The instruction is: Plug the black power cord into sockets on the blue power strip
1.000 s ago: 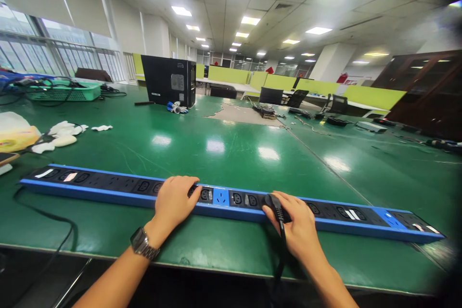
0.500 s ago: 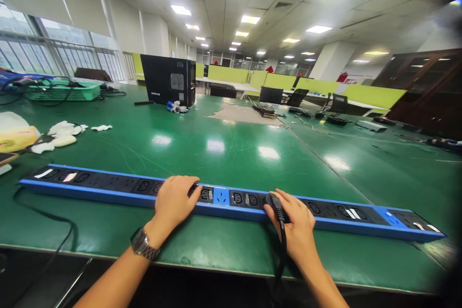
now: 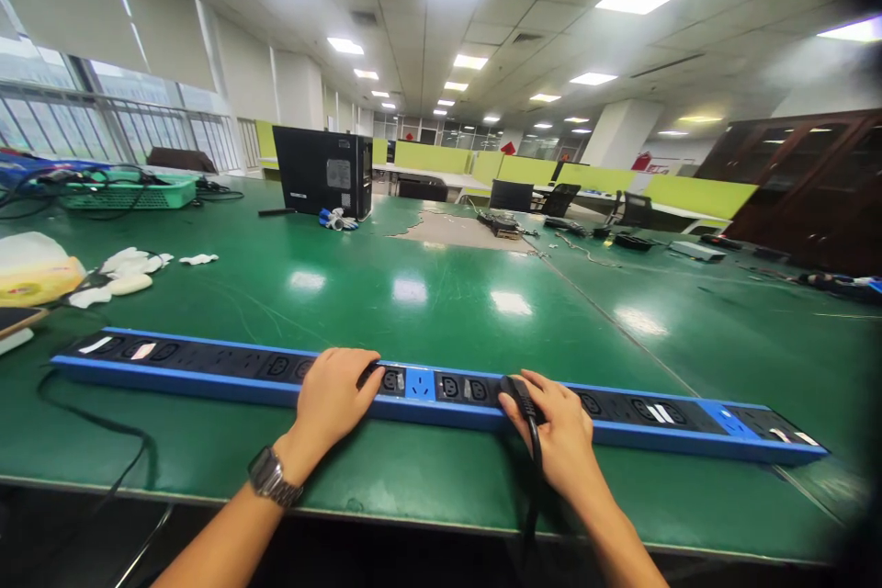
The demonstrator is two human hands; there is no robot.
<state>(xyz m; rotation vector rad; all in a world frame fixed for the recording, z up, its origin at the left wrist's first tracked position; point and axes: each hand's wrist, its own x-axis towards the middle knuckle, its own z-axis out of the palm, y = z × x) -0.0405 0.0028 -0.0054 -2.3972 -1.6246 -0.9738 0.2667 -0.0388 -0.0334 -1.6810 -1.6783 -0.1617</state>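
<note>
Across the front of the green table lies a long blue and black power strip (image 3: 420, 383), with rows of sockets facing up. My left hand (image 3: 337, 393) is wrapped over the strip left of its middle blue socket, thumb on the near side and fingers over the far edge. A watch (image 3: 274, 478) is on that wrist. My right hand (image 3: 555, 427) closes round a black power plug (image 3: 516, 395) at the strip, right of the middle. The plug's cord hangs down over the table's front edge. Its prongs are hidden, so I cannot tell how deep they sit.
A black computer case (image 3: 321, 170) stands at the back, with blue and white gloves (image 3: 337, 220) before it. A green basket (image 3: 130, 191) with cables is at the far left. White scraps (image 3: 130, 265) lie nearer. The strip's own cord (image 3: 130, 427) trails off the left front edge.
The view has tilted slightly up, so everything appears a little lower. Both hands keep their places on the power strip and the plug.
</note>
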